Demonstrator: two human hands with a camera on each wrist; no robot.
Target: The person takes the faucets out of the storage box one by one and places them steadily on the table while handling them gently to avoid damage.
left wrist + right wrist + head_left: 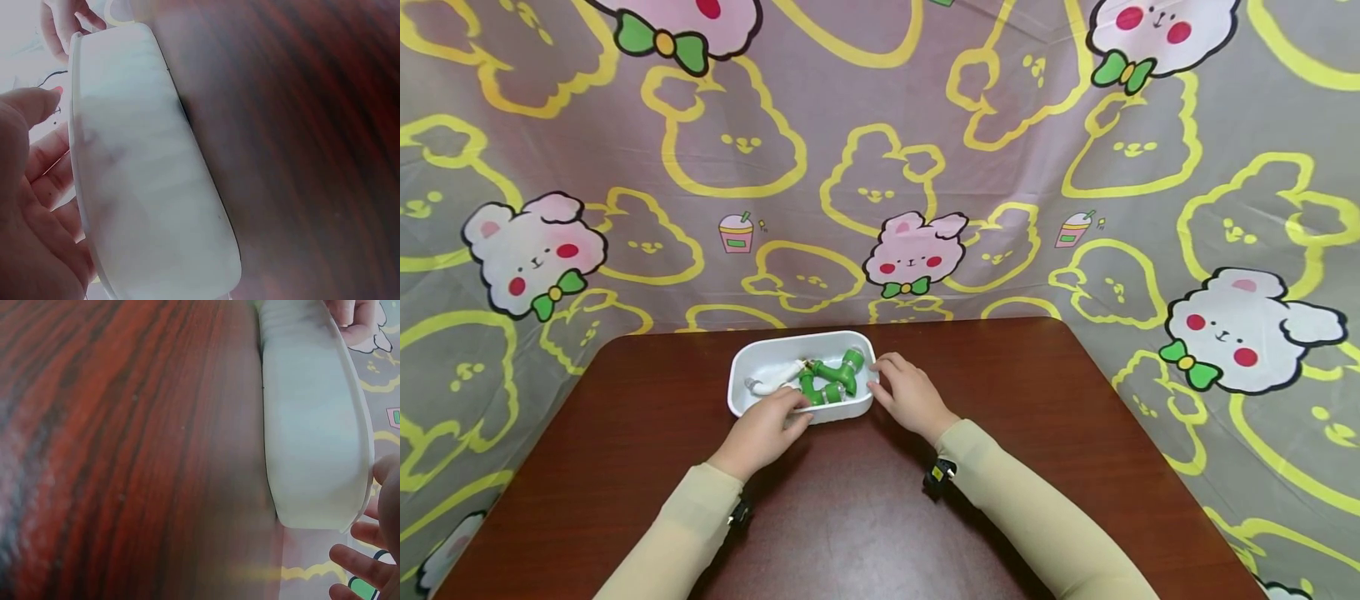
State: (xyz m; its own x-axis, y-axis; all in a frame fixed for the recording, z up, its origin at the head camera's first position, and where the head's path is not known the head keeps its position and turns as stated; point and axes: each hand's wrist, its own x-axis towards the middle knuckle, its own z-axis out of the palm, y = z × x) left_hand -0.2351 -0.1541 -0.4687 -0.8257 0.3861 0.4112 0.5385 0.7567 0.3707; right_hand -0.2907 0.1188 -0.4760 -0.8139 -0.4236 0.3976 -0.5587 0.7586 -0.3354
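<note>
A white oblong tray stands on the table toward its far edge. Inside lie several green pipe-like pieces with bends and collars, beside a white curved piece. My left hand is at the tray's front left, its fingers reaching over the rim. In the left wrist view the left thumb stays apart from the fingers, above the tray wall. At the tray's right end is my right hand, fingers loosely spread. The right wrist view shows its thumb right at the rim.
The dark reddish-brown wooden table has rounded far corners. Behind it and along both sides hangs a grey cloth with yellow outlines and cartoon rabbits. Small black wrist devices sit under both sleeves.
</note>
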